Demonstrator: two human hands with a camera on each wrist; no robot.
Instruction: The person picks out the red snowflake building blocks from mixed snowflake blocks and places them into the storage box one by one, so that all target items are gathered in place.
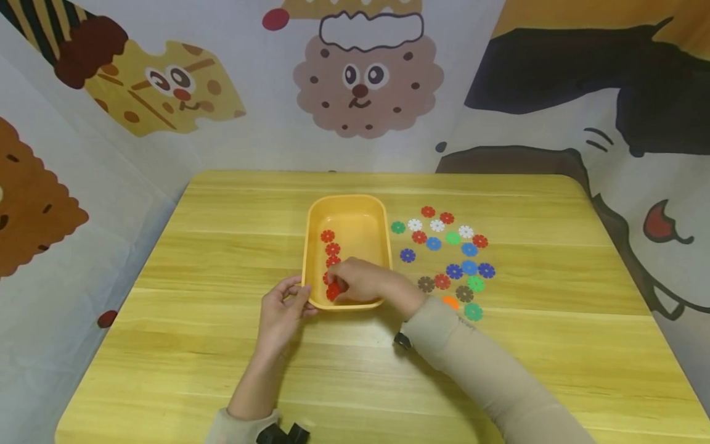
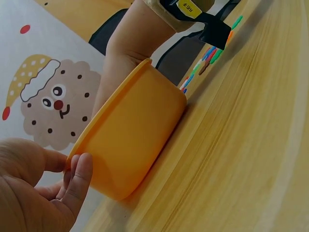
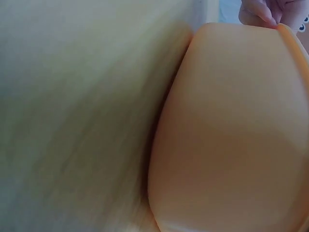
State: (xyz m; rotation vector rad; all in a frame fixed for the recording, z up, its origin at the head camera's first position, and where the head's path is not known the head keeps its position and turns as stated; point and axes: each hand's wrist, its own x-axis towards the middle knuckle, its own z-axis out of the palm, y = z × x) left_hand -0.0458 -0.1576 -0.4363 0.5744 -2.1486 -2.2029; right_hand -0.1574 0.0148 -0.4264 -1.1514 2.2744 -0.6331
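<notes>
A yellow plastic tray (image 1: 360, 225) stands on the table, and a column of red notched plastic discs (image 1: 328, 236) lies along its left side inside. My left hand (image 1: 283, 311) pinches the tray's near left rim between thumb and fingers; the left wrist view shows the left hand (image 2: 43, 186) at that rim from outside. Reaching over the tray's right wall, my right hand (image 1: 363, 280) has its curled fingers on a red disc (image 1: 333, 291) at the near end of the column. The right wrist view shows the tray's outer wall (image 3: 231, 121), with the right fingers hidden.
Right of the tray, several loose notched discs in red, white, green, blue, brown and orange lie spread on the wooden table (image 1: 222, 246), among them a brown disc (image 1: 426, 284) near my right sleeve (image 1: 471, 351). A cartoon-printed cloth (image 1: 266, 148) hangs behind the table.
</notes>
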